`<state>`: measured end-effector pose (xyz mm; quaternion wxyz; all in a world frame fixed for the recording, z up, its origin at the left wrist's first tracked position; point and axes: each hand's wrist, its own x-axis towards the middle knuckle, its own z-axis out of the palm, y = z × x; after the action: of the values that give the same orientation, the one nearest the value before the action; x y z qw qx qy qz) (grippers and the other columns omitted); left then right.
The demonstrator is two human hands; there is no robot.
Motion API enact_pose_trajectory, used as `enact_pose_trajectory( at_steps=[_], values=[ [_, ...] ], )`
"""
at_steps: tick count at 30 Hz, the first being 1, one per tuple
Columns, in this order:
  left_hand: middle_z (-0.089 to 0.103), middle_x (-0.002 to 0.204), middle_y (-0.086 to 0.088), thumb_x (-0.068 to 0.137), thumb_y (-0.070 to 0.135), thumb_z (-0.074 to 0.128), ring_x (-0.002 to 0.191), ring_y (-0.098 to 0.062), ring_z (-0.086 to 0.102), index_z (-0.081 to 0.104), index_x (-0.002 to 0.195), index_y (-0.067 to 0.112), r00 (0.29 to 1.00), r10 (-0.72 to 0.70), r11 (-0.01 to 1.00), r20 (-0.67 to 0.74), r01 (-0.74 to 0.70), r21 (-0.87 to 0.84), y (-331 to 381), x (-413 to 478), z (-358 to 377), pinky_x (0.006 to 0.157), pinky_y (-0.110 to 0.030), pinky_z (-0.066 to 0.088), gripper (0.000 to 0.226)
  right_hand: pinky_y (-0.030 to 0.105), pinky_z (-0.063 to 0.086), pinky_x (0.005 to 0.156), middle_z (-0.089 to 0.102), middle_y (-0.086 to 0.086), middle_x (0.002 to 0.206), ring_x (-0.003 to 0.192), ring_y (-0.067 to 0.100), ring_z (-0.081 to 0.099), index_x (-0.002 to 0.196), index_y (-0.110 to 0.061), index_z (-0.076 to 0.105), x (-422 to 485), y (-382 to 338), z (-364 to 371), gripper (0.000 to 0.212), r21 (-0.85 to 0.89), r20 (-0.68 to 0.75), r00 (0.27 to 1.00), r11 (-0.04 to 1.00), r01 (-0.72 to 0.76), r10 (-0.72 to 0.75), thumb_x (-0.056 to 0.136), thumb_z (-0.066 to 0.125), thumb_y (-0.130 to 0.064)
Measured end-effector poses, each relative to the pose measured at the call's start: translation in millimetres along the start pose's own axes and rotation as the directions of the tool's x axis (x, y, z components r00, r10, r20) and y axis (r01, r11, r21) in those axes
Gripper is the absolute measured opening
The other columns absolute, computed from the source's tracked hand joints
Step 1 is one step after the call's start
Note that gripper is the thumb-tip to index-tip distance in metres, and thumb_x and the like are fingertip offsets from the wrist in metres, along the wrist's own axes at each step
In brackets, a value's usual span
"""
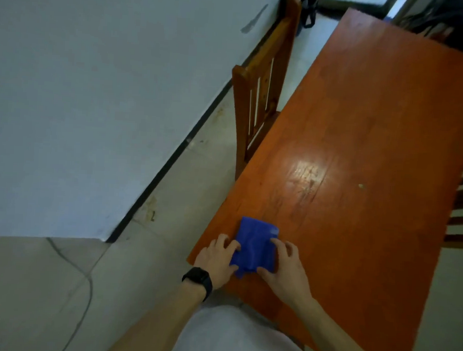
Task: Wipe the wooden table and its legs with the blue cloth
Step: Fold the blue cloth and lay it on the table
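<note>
A person is leaning over the near end of a long, orange-brown wooden surface (361,128). A folded blue cloth (256,246) is lying flat on it, held between the two hands. The left hand (216,263), with a black watch (199,279) on its wrist, is gripping the cloth's left edge with curled fingers. The right hand (284,269) is grasping the right edge, its thumb pressing at the near corner. Beyond the left hand, a wooden chair (258,96) is sitting pushed against the surface's side.
</note>
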<state>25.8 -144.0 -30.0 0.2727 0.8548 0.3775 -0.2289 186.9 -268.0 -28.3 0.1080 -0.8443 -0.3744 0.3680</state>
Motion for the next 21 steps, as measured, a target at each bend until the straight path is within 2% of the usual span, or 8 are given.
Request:
enact_pose_trajectory(
  at_steps=[2, 4, 7, 9, 13, 15, 18, 21],
  values=[
    [0.049, 0.129, -0.001, 0.099, 0.037, 0.050, 0.107, -0.021, 0.054, 0.042, 0.129, 0.029, 0.995, 0.097, 0.994, -0.018, -0.096, 0.044, -10.2, 5.2, -6.4, 0.088, -0.037, 0.050, 0.032, 0.031, 0.054, 0.086, 0.021, -0.001, 0.152, 0.123, 0.022, 0.050, 0.134, -0.036, 0.040, -3.7, -5.3, 9.8, 0.062, -0.118, -0.001, 0.999, 0.992, 0.035, -0.035, 0.081, 0.069, -0.051],
    [0.057, 0.121, -0.001, 0.101, 0.039, 0.046, 0.101, -0.021, 0.057, 0.043, 0.127, 0.027, 0.980, 0.196, 0.976, 0.020, -0.197, 0.096, -22.8, 11.7, -13.3, 0.084, -0.037, 0.050, 0.028, 0.032, 0.053, 0.087, 0.024, 0.000, 0.151, 0.123, 0.024, 0.048, 0.126, -0.036, 0.044, -6.0, -10.9, 20.5, 0.050, -0.198, -0.009, 1.000, 0.980, 0.023, -0.025, 0.084, 0.067, -0.049],
    [0.056, 0.118, -0.002, 0.093, 0.051, 0.055, 0.101, -0.023, 0.058, 0.039, 0.131, 0.027, 0.958, 0.252, 0.951, 0.134, -0.271, 0.149, -34.4, 18.6, -20.0, 0.083, -0.039, 0.050, 0.048, 0.029, 0.050, 0.087, 0.035, 0.001, 0.147, 0.122, 0.022, 0.047, 0.120, -0.033, 0.049, -8.7, -21.3, 30.5, 0.031, -0.170, -0.089, 0.996, 0.985, -0.026, 0.011, 0.092, 0.061, -0.037],
    [0.057, 0.118, -0.003, 0.091, 0.051, 0.059, 0.102, -0.025, 0.058, 0.036, 0.135, 0.024, 0.945, 0.291, 0.932, 0.149, -0.315, 0.180, -34.4, 19.3, -17.2, 0.081, -0.038, 0.048, 0.056, 0.028, 0.050, 0.085, 0.041, 0.001, 0.143, 0.119, 0.021, 0.050, 0.118, -0.031, 0.052, -13.4, -26.1, 35.4, 0.024, -0.153, -0.142, 0.989, 0.987, -0.054, 0.032, 0.095, 0.056, -0.033],
    [0.059, 0.115, -0.001, 0.098, 0.033, 0.050, 0.096, -0.021, 0.059, 0.044, 0.128, 0.025, 0.942, 0.332, 0.940, 0.040, -0.334, 0.070, -34.7, 12.7, -14.1, 0.077, -0.035, 0.050, 0.032, 0.028, 0.050, 0.086, 0.048, -0.002, 0.131, 0.108, 0.016, 0.055, 0.120, -0.028, 0.055, -29.9, -34.8, 45.0, 0.022, -0.044, -0.168, 0.977, 0.989, -0.138, 0.129, 0.098, 0.051, -0.032],
    [0.055, 0.117, 0.003, 0.097, 0.035, 0.049, 0.099, -0.019, 0.057, 0.051, 0.126, 0.027, 0.939, 0.330, 0.944, 0.098, -0.331, -0.010, -42.3, 5.8, -20.1, 0.083, -0.034, 0.051, 0.030, 0.027, 0.048, 0.084, 0.051, -0.005, 0.121, 0.100, 0.012, 0.055, 0.116, -0.029, 0.054, -40.4, -40.0, 48.4, 0.018, 0.011, -0.097, 0.976, 0.980, -0.197, 0.197, 0.099, 0.050, -0.033],
    [0.058, 0.118, 0.002, 0.095, 0.035, 0.053, 0.102, -0.018, 0.057, 0.062, 0.124, 0.025, 0.909, 0.327, 0.943, 0.258, -0.330, -0.032, -58.0, -9.0, -31.5, 0.088, -0.034, 0.051, 0.032, 0.026, 0.043, 0.071, 0.055, -0.006, 0.099, 0.088, 0.014, 0.056, 0.096, -0.029, 0.053, -63.5, -51.8, 57.3, 0.003, 0.024, 0.073, 0.978, 0.980, -0.198, 0.196, 0.097, 0.051, -0.031],
    [0.067, 0.110, 0.002, 0.095, 0.033, 0.054, 0.094, -0.014, 0.062, 0.070, 0.111, 0.023, 0.891, 0.326, 0.945, 0.316, -0.308, -0.105, -74.3, -26.4, -36.0, 0.081, -0.030, 0.052, 0.024, 0.035, 0.049, 0.075, 0.063, -0.001, 0.091, 0.084, 0.017, 0.062, 0.088, -0.021, 0.061, -90.0, -62.9, 72.7, 0.014, 0.105, 0.179, 0.967, 0.974, -0.201, 0.181, 0.095, 0.052, -0.029]
  ],
)
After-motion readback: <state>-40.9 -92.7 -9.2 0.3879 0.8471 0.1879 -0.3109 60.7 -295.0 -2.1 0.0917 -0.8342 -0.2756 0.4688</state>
